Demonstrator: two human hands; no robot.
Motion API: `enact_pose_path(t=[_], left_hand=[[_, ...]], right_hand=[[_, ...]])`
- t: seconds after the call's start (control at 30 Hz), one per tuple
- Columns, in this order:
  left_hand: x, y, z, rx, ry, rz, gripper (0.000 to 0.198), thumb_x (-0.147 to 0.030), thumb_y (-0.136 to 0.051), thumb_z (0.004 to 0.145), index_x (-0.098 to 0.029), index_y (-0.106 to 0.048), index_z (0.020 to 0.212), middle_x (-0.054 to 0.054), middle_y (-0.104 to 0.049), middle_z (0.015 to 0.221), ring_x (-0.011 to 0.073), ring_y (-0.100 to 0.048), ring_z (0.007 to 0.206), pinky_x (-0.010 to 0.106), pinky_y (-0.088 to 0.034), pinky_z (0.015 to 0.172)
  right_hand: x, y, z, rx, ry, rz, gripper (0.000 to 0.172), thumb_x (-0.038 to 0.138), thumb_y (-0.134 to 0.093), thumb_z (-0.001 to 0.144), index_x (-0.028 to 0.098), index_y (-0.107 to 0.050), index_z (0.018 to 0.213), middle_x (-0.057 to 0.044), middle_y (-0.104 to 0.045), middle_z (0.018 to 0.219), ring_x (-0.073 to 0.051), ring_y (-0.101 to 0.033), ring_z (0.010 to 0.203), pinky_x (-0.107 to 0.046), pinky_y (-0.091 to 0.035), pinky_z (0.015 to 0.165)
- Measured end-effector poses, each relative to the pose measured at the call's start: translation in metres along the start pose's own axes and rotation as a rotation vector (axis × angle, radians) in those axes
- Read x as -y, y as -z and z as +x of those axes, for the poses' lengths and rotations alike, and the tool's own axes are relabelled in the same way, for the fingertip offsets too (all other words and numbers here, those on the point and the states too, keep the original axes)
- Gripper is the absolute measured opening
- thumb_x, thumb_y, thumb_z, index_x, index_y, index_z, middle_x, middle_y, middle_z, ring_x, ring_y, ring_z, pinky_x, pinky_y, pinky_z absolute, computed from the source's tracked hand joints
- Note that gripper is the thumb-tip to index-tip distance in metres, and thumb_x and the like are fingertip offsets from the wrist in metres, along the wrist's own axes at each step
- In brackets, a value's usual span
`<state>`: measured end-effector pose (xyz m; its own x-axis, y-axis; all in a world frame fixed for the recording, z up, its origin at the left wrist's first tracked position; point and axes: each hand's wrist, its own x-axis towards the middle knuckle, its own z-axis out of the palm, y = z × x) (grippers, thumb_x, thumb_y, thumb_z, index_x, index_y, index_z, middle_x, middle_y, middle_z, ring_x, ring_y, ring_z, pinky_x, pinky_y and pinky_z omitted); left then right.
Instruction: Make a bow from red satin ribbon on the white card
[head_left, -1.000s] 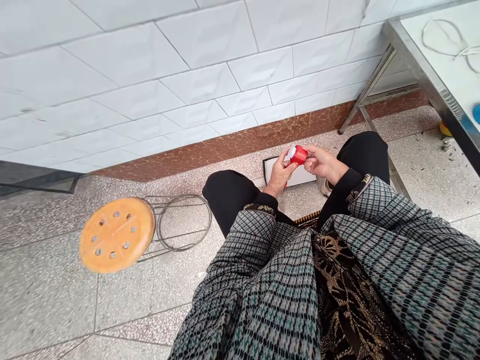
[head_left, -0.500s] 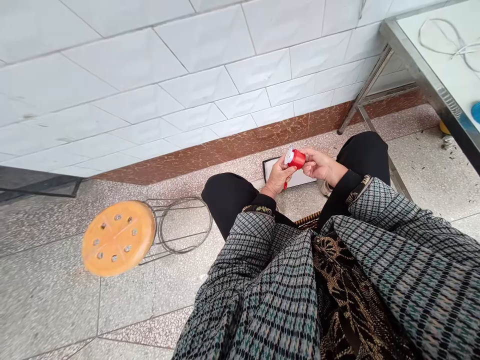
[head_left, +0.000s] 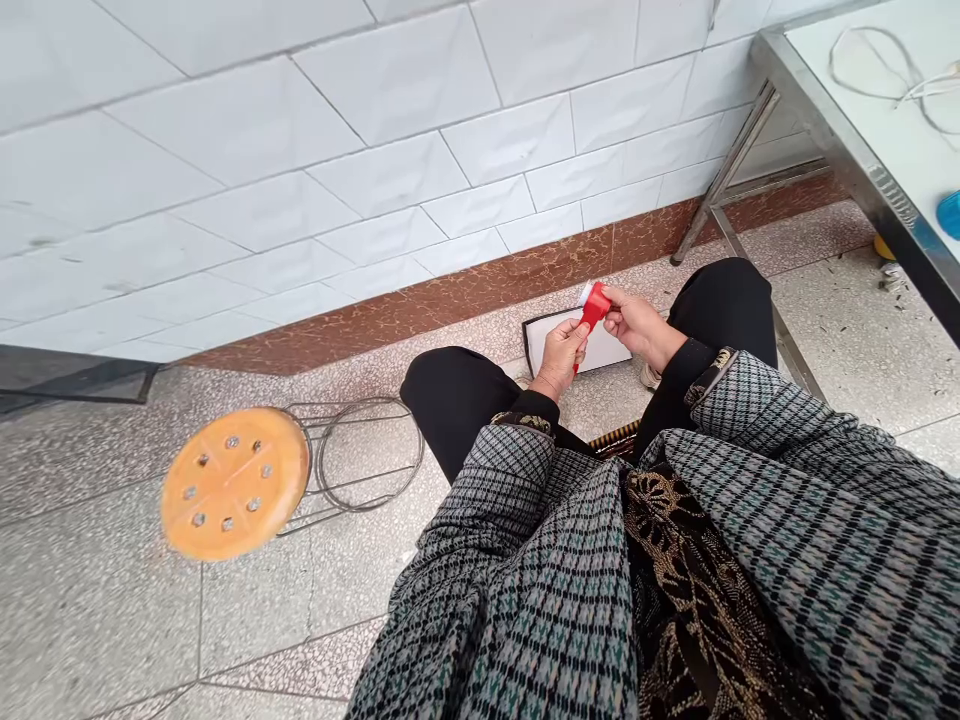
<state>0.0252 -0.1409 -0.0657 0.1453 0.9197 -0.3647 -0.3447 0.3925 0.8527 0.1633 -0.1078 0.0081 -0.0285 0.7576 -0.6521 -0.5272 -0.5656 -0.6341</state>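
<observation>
I sit with my knees apart, in black trousers and a checked coat. Both hands meet above my knees around a small red object with a white end (head_left: 595,303). My right hand (head_left: 636,324) pinches its upper part with closed fingers. My left hand (head_left: 561,354) grips it from below, fingers curled. A thin red piece runs down between the two hands. What the object is I cannot make out. Beneath the hands a flat white board with a dark edge (head_left: 600,350) lies on the floor.
An orange round stool seat on a wire frame (head_left: 234,482) lies tipped on the tiled floor to my left. A metal table (head_left: 870,150) with white cables and a blue item stands at the right. A white tiled wall with a brown skirting runs ahead.
The red object has turned in my hands: its round white end faced me before, and now it shows edge-on and slimmer. Both hands have stayed in place.
</observation>
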Motion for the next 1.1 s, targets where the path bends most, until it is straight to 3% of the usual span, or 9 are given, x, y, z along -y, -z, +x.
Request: enact_pose_path(t=[0.13, 0.23, 0.37, 0.5, 0.63, 0.83, 0.97, 1.1], left_hand=[[0.002, 0.0, 0.003, -0.032, -0.027, 0.064, 0.045, -0.049, -0.087, 0.069, -0.018, -0.054, 0.074, -0.011, -0.04, 0.05, 0.0023, -0.027, 0.04, 0.021, -0.014, 0.043], [-0.001, 0.0, 0.004, -0.057, -0.057, 0.058, 0.046, -0.045, -0.089, 0.068, -0.018, -0.063, 0.095, -0.012, -0.043, 0.053, 0.0026, -0.027, 0.039, 0.022, -0.013, 0.042], [-0.007, 0.004, 0.002, 0.056, -0.03, 0.034, 0.091, -0.042, -0.092, 0.064, -0.023, -0.053, 0.143, -0.012, -0.048, 0.057, 0.0033, -0.029, 0.039, 0.023, -0.012, 0.042], [-0.008, 0.01, 0.001, 0.161, 0.019, 0.025, 0.108, -0.043, -0.093, 0.06, -0.019, -0.045, 0.154, -0.013, -0.047, 0.056, 0.0029, -0.029, 0.04, 0.022, -0.011, 0.042], [-0.006, 0.012, 0.001, 0.154, 0.01, -0.018, 0.102, -0.042, -0.092, 0.059, -0.019, -0.049, 0.149, -0.013, -0.05, 0.059, 0.0011, -0.025, 0.04, 0.021, -0.013, 0.042], [-0.006, 0.008, 0.002, 0.064, -0.029, -0.089, 0.079, -0.043, -0.093, 0.059, -0.018, -0.057, 0.125, -0.015, -0.038, 0.055, 0.0023, -0.026, 0.041, 0.019, -0.013, 0.042], [-0.002, 0.005, 0.003, 0.044, -0.025, -0.048, 0.071, -0.047, -0.093, 0.061, -0.018, -0.057, 0.115, -0.014, -0.041, 0.054, 0.0024, -0.025, 0.04, 0.019, -0.012, 0.041], [0.004, 0.003, 0.006, -0.004, -0.01, 0.031, 0.049, -0.049, -0.087, 0.07, -0.019, -0.057, 0.094, -0.011, -0.045, 0.052, 0.0027, -0.028, 0.04, 0.019, -0.012, 0.042]], right_hand=[[0.003, 0.001, 0.0, 0.016, -0.062, 0.025, 0.021, 0.013, -0.057, 0.101, 0.017, -0.056, 0.08, 0.008, -0.05, 0.052, -0.001, -0.034, 0.036, -0.01, -0.034, 0.038], [0.005, 0.002, 0.001, 0.045, -0.145, 0.043, 0.021, 0.013, -0.054, 0.102, 0.017, -0.056, 0.082, 0.007, -0.051, 0.053, 0.0, -0.028, 0.034, -0.009, -0.031, 0.035], [0.011, 0.004, 0.0, 0.072, -0.303, 0.049, 0.019, 0.014, -0.052, 0.102, 0.017, -0.056, 0.084, 0.006, -0.051, 0.052, -0.001, -0.025, 0.034, -0.009, -0.029, 0.032], [0.016, 0.003, -0.005, 0.077, -0.419, 0.021, 0.021, 0.017, -0.051, 0.103, 0.017, -0.055, 0.083, 0.005, -0.052, 0.052, 0.0, -0.023, 0.033, -0.01, -0.029, 0.031], [0.011, 0.0, -0.011, 0.096, -0.394, 0.0, 0.027, 0.02, -0.05, 0.106, 0.017, -0.055, 0.08, 0.007, -0.047, 0.048, -0.001, -0.026, 0.033, -0.01, -0.032, 0.033], [-0.014, -0.002, -0.013, 0.126, -0.113, -0.098, 0.018, 0.014, -0.066, 0.098, 0.017, -0.061, 0.082, 0.004, -0.06, 0.058, -0.004, -0.041, 0.04, -0.013, -0.041, 0.04], [-0.014, 0.0, -0.005, 0.028, -0.053, -0.061, 0.021, 0.013, -0.064, 0.099, 0.017, -0.06, 0.079, 0.006, -0.053, 0.051, -0.003, -0.039, 0.038, -0.012, -0.036, 0.039], [-0.003, 0.005, 0.005, -0.028, -0.021, 0.034, 0.023, 0.015, -0.059, 0.102, 0.016, -0.058, 0.079, 0.008, -0.05, 0.05, -0.002, -0.036, 0.036, -0.011, -0.035, 0.038]])
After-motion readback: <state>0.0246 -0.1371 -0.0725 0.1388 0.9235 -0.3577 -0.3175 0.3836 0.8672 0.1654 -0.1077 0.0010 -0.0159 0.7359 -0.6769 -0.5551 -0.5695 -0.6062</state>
